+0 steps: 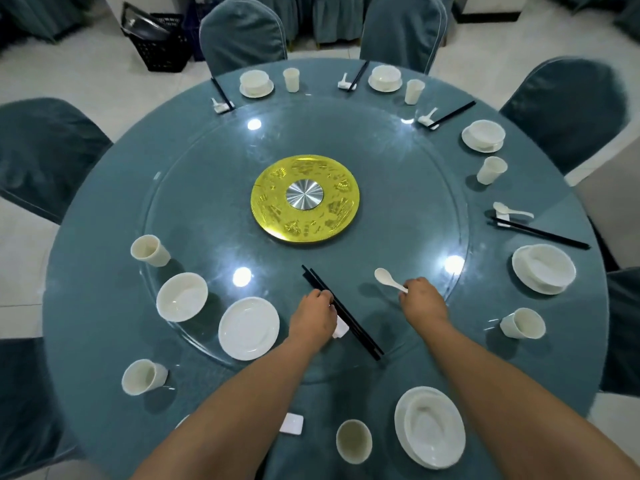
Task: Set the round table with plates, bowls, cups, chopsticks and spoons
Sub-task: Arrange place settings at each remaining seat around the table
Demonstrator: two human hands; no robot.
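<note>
My left hand (pixel 311 315) grips a pair of black chopsticks (pixel 360 332) over the near part of the glass turntable (pixel 194 188), and a small white rest (pixel 341 329) shows under its fingers. My right hand (pixel 420 299) pinches the handle of a white spoon (pixel 386 277), whose bowl points away to the left. On the turntable to the left stand a loose plate (pixel 248 328), a bowl (pixel 181 296) and a cup (pixel 149 250). Near me sit a bowl on a plate (pixel 429 426), a cup (pixel 354 441) and another white rest (pixel 292 423).
Finished place settings with bowl on plate, cup, spoon and chopsticks ring the far and right edge of the round blue table (pixel 104 306). A gold disc (pixel 304 199) marks the centre. Covered chairs (pixel 242 32) surround the table. A black crate (pixel 159 39) stands on the floor behind.
</note>
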